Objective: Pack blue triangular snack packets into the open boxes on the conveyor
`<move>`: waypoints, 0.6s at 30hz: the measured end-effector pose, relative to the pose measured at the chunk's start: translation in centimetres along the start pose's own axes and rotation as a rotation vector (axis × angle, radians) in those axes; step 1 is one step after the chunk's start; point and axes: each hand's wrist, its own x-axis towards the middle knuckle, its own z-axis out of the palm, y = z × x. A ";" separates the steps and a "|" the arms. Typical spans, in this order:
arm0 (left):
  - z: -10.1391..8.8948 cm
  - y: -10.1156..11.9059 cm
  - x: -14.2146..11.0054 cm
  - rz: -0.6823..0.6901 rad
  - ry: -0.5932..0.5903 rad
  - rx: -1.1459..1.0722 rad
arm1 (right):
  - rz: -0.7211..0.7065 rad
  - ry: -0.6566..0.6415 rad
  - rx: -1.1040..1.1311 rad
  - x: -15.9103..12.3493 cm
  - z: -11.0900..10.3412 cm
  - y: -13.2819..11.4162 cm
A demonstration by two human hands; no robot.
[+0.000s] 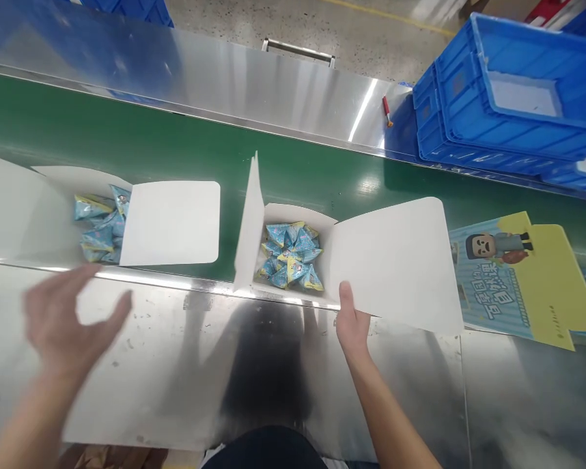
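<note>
**Middle box open, packets in, right hand on flap**

Head view: middle box (300, 212) sits on the green surface (342, 169), blue packets (293, 254) inside. Right hand (354, 326) pinches its right flap (395, 267) near the front corner, thumb on top. Left flap (249, 228) stands up. Left hand (71, 319) is blurred, fingers spread, holding nothing visible, near left box (170, 221); contact unclear. That one's open too, packets inside.

Step, my read: handling the filled box. Next move likely calls for left hand at the middle box, flaps kept clear of packets.
</note>
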 end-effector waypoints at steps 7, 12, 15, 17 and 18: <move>13.3 19.5 -11.8 -0.691 -0.400 -0.739 | -0.033 0.068 0.029 1.1 -0.3 0.4; 16.1 23.1 -8.5 -0.788 -0.397 -0.801 | 0.166 -0.045 0.085 1.2 -3.5 1.4; 16.6 23.1 -7.6 -0.936 -0.474 -0.765 | 0.411 -0.559 0.242 0.0 -5.8 -0.7; 17.1 23.5 -7.8 -1.027 -0.501 -0.799 | 0.329 -0.742 0.349 -0.4 -6.5 -3.4; 17.4 23.7 -8.1 -1.053 -0.492 -0.824 | 0.207 -0.758 0.332 -0.1 -6.3 -4.7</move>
